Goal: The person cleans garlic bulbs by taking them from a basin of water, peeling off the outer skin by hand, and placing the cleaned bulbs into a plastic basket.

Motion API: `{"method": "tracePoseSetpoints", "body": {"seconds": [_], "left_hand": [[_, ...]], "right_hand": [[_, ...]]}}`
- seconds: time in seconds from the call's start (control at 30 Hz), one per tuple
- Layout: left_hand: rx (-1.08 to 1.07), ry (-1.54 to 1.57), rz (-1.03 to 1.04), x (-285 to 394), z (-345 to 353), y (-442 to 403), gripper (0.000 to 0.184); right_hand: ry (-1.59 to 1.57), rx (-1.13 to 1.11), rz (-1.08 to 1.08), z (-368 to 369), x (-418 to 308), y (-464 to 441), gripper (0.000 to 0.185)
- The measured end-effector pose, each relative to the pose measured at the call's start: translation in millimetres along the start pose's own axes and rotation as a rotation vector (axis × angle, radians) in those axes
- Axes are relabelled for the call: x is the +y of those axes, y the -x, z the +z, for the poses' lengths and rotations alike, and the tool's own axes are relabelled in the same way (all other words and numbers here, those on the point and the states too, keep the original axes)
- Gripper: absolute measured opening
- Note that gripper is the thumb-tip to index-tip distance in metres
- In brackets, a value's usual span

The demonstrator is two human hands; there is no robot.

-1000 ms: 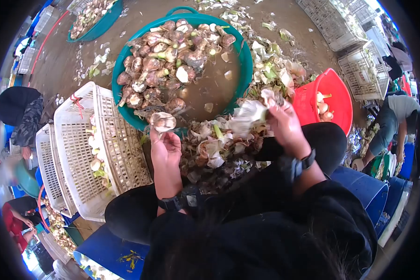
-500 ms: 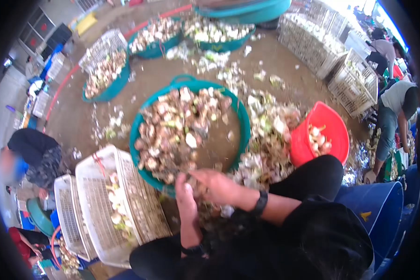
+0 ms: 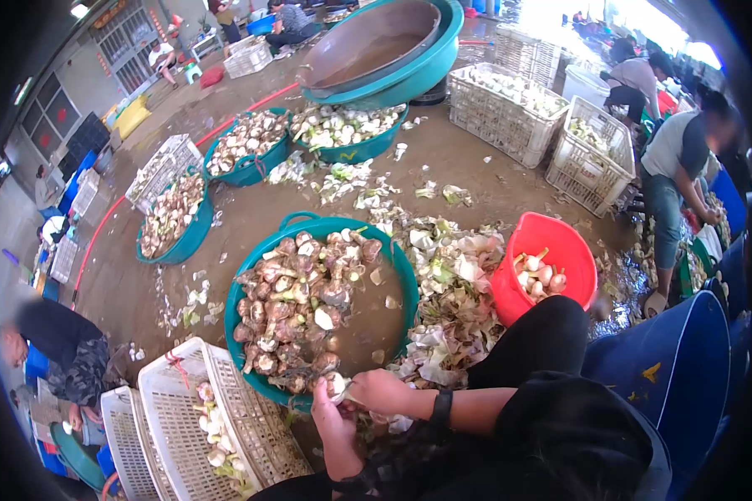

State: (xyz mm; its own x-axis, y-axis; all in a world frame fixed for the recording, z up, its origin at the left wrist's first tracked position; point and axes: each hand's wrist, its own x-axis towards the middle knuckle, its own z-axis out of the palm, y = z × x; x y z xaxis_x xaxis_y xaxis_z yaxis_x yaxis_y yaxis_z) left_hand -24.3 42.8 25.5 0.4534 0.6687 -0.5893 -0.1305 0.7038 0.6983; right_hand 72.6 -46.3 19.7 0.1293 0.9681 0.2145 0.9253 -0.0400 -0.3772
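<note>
A whitish garlic bulb [image 3: 336,386] is held between my two hands over the near rim of a green tub [image 3: 411,288]. My left hand [image 3: 336,430] is wrapped round it from the left, thumb up. From the right, my right hand [image 3: 382,392] pinches its side with curled fingers; the exact spot is hidden. Brown, unpeeled garlic bulbs [image 3: 288,284] fill the tub's left part, and brown water shows on its right. To the right, a red bucket [image 3: 510,280] holds several clean garlic bulbs [image 3: 539,275].
Peeled skins [image 3: 451,284] lie heaped between tub and bucket. White crates [image 3: 180,384] stand at my left, a blue barrel [image 3: 677,359] at my right. More garlic-filled tubs [image 3: 180,217] and large stacked basins [image 3: 384,92] stand farther off. A person [image 3: 685,167] works at right.
My view has tilted up, showing more of the yard. My hands, blurred and close together before, now show a pale garlic bulb between them.
</note>
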Motion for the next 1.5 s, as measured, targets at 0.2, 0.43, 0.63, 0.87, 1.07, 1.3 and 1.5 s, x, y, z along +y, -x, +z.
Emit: {"method": "tracePoseSetpoints", "body": {"seconds": [0.2,0.43,0.63,0.87,1.07,1.3,1.5], "left_hand": [[-0.1,-0.138,-0.023,12,-4,1,0.035],[-0.521,-1.037,0.853,7,24,38,0.033],[-0.375,-1.089,0.985,-10,8,4,0.023],[-0.194,0.194,0.005,-28,1,9,0.019],[0.213,0.461,-0.293,-14,-12,-14,0.03],[0.107,0.239,0.213,0,16,10,0.016],[-0.151,-0.014,0.282,-10,24,26,0.018]], "right_hand": [[-0.657,0.27,0.281,16,5,7,0.021],[-1.397,-0.12,0.911,-11,41,14,0.03],[-1.749,0.01,0.824,-23,36,18,0.023],[-1.443,0.142,0.344,-58,15,56,0.017],[-1.364,0.246,0.281,-88,9,79,0.038],[-0.403,-0.129,0.261,-79,39,50,0.06],[-1.47,0.326,0.63,-21,2,-8,0.019]]}}
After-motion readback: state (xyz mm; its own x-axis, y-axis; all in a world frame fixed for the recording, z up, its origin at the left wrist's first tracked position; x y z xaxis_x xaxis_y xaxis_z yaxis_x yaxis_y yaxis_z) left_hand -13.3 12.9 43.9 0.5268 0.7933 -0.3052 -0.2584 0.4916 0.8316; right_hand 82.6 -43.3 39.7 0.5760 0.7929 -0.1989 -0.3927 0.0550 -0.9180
